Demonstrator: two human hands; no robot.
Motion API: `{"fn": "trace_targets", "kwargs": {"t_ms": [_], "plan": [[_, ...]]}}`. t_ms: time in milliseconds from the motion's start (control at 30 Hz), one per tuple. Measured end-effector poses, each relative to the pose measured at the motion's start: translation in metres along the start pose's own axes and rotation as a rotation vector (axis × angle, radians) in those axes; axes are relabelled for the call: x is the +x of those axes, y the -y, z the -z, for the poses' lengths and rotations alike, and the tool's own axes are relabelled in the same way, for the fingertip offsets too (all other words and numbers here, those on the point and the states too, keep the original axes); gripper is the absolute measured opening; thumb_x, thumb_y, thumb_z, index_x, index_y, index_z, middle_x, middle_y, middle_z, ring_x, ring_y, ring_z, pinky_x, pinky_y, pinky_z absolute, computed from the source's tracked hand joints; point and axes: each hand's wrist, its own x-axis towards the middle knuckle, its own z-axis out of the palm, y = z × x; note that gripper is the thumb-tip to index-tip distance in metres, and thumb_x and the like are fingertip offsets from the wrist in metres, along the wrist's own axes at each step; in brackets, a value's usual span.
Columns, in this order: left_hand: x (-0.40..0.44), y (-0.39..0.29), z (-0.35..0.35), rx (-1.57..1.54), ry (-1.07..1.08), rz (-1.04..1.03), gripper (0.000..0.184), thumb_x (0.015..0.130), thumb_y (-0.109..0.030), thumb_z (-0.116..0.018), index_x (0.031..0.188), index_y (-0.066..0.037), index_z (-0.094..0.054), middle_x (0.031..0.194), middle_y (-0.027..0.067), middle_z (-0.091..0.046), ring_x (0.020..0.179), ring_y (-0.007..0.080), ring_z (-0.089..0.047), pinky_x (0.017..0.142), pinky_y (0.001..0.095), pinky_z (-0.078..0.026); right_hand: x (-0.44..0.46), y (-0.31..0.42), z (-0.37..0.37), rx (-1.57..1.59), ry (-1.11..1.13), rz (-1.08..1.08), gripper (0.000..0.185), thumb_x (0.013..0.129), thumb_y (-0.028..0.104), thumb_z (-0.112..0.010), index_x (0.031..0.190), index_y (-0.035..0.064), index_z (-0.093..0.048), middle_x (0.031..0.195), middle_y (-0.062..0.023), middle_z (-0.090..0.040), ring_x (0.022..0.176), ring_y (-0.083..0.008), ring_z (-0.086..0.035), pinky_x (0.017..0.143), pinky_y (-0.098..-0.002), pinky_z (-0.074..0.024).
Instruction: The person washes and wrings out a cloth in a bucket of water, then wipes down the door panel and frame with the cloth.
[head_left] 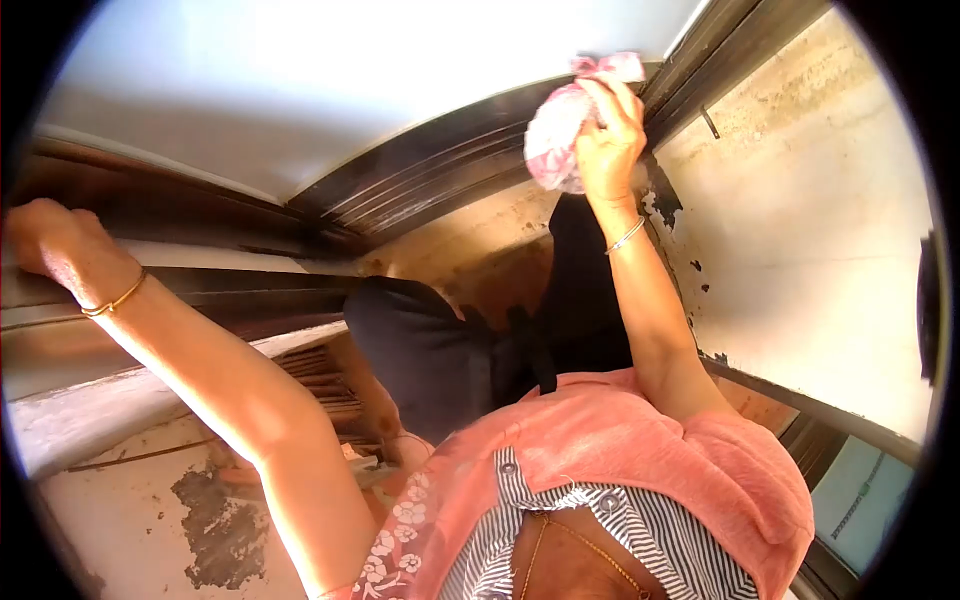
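One crumpled pink-and-white cloth is held in the closed fingers of the right hand, in front of the dark ribbed panel below a pale glossy surface. The left hand is at a dark wooden frame; whether its fingers grip cannot be told.

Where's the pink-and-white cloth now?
Head view, upper part, right of centre: the pink-and-white cloth is bunched in the right hand, at the right end of the dark grooved frame.
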Motion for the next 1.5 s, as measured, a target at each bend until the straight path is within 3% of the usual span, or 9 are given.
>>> {"fn": "trace_targets", "kwargs": {"t_ms": [200,333,367,467,700,767,900,1000,1500], "plan": [[-0.006,-0.006,0.009,0.097,0.098,0.125,0.06,0.096,-0.046,-0.037,0.139,-0.003,-0.035,0.143,0.0136,-0.033,0.126,0.0243,-0.029,0.105,0.0361,-0.025,-0.021,0.067,-0.029,0.047,0.214,0.246,0.018,0.078,0.005,-0.066,0.093,0.0116,-0.073,0.099,-0.0015,-0.069,0.088,-0.017,-0.057,0.072,-0.0309,-0.0444],[-0.009,-0.009,0.018,0.134,0.26,0.115,0.067,0.097,-0.053,-0.032,0.144,-0.005,-0.024,0.15,0.0163,-0.021,0.135,0.0265,-0.019,0.112,0.0391,-0.016,-0.03,0.082,-0.04,0.178,0.493,0.38,0.022,0.074,0.004,-0.064,0.093,0.0091,-0.073,0.099,-0.0039,-0.071,0.093,-0.0217,-0.06,0.079,-0.0319,-0.0473],[-0.006,-0.014,0.02,0.161,0.383,0.065,0.077,0.098,-0.062,-0.025,0.155,-0.013,-0.008,0.161,0.0152,-0.003,0.149,0.0264,-0.002,0.12,0.0409,-0.003,-0.027,0.075,-0.037,0.197,0.431,0.374,0.022,0.073,0.003,-0.065,0.092,0.0091,-0.073,0.099,-0.0042,-0.072,0.093,-0.0226,-0.061,0.079,-0.0325,-0.0485],[-0.017,-0.048,0.009,0.128,0.22,0.354,0.076,0.1,-0.058,-0.026,0.154,-0.007,-0.012,0.16,0.017,-0.002,0.148,0.0265,-0.006,0.12,0.0406,-0.004,0.001,0.026,-0.008,0.165,0.293,0.269,0.022,0.072,0.002,-0.072,0.092,0.01,-0.072,0.097,-0.0049,-0.07,0.089,-0.0183,-0.059,0.077,-0.031,-0.0507],[-0.02,-0.053,0.014,0.288,0.246,0.362,0.071,0.101,-0.056,-0.02,0.153,-0.008,-0.016,0.159,0.0185,-0.009,0.148,0.0257,-0.01,0.12,0.0411,-0.007,0.063,-0.078,0.057,-0.346,0.032,0.108,0.044,0.069,-0.01,-0.058,0.108,0.006,-0.068,0.11,-0.0086,-0.068,0.1,-0.0288,-0.057,0.091,-0.0371,-0.047],[-0.037,-0.02,-0.005,0.258,-0.149,0.21,0.07,0.101,-0.054,-0.019,0.153,-0.007,-0.017,0.159,0.0199,-0.011,0.147,0.0251,-0.011,0.12,0.0411,-0.008,0.048,-0.047,0.049,-0.267,0.111,0.067,0.047,0.068,-0.011,-0.057,0.112,0.0035,-0.066,0.114,-0.0118,-0.066,0.102,-0.0309,-0.057,0.092,-0.0384,-0.0465],[-0.025,-0.079,0.033,0.047,0.432,0.446,0.068,0.102,-0.053,-0.017,0.148,-0.004,-0.027,0.153,0.0229,-0.026,0.145,0.0235,-0.019,0.121,0.0417,-0.012,0.008,0.022,0.004,-0.049,0.216,0.172,0.043,0.066,-0.011,-0.057,0.107,-0.0003,-0.067,0.109,-0.0148,-0.066,0.1,-0.0315,-0.059,0.09,-0.0383,-0.0489],[-0.036,-0.069,-0.002,0.122,0.141,0.364,0.07,0.101,-0.055,-0.016,0.144,-0.002,-0.034,0.149,0.0232,-0.032,0.143,0.0237,-0.024,0.12,0.0416,-0.016,-0.005,0.054,-0.021,0.054,0.21,0.178,0.04,0.064,-0.011,-0.06,0.102,0.0001,-0.068,0.107,-0.0135,-0.067,0.097,-0.0302,-0.06,0.086,-0.0367,-0.0518],[-0.033,-0.08,-0.007,0.056,0.181,0.284,0.067,0.103,-0.052,-0.018,0.149,-0.004,-0.022,0.155,0.0184,-0.017,0.146,0.0253,-0.016,0.121,0.0385,-0.01,-0.056,0.208,-0.11,0.447,0.37,0.291,0.029,0.063,-0.006,-0.063,0.089,0.004,-0.068,0.091,-0.0071,-0.066,0.084,-0.0273,-0.058,0.071,-0.0371,-0.0516]]}}
